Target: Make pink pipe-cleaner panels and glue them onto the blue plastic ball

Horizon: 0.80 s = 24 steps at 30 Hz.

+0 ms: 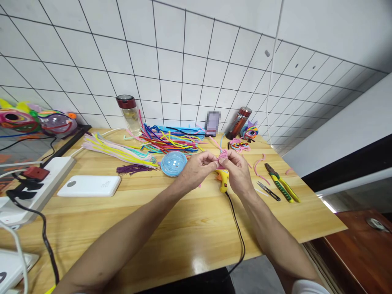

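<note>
the pink ridged piece (223, 155) is in the air, just above the yellow glue gun (224, 183) in the view. the left hand (199, 167) pinches it from one side, and the right hand (239, 169) pinches it from the other. its rows already look formed, so i judge the shaping is partly done; whether it is fixed firmly, i cannot tell, because the fingers cover much of it. it is not yet joined to any other thing that i can see. many coloured stems (171, 143), left of the glue gun and beyond it, remain loose.
</note>
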### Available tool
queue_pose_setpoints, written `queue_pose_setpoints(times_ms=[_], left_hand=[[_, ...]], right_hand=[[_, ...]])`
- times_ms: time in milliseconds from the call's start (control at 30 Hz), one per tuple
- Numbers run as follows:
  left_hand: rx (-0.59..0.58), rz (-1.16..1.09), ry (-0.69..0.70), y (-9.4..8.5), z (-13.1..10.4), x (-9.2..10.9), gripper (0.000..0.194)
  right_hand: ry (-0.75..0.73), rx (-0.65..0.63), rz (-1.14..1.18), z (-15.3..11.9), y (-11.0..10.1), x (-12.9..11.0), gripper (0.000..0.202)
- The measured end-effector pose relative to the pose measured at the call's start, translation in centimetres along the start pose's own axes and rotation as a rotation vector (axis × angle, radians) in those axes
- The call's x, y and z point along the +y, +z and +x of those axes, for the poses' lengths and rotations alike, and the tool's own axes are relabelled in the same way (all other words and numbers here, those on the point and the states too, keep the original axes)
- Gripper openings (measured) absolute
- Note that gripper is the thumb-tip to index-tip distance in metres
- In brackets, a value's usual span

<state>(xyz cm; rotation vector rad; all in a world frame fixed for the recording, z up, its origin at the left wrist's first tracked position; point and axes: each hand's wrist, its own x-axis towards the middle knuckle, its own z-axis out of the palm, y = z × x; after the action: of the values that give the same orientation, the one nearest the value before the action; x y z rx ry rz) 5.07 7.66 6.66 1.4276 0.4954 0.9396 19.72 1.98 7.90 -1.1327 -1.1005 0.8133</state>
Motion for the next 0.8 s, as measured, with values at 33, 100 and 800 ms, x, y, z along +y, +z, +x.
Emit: queue_pose_setpoints(times_ms=[33, 100, 800], left_hand=[[0.004, 0.017, 0.017, 0.01, -0.03, -0.08, 0.022], [0.012, 0.048, 0.042, 0.04, -0.10, -0.22, 0.019], [0.044, 0.071, 0.065, 0.35, -0.41, 0.26, 0.011]], right_hand=[[-0.001, -0.003, -0.003, 0.02, 0.02, 0.02, 0.017], [-0.008, -0.001, -0.006, 0.05, 0.07, 0.09, 0.016], [-0.017, 0.028, 0.115, -0.07, 0.58, 0.64, 0.017]])
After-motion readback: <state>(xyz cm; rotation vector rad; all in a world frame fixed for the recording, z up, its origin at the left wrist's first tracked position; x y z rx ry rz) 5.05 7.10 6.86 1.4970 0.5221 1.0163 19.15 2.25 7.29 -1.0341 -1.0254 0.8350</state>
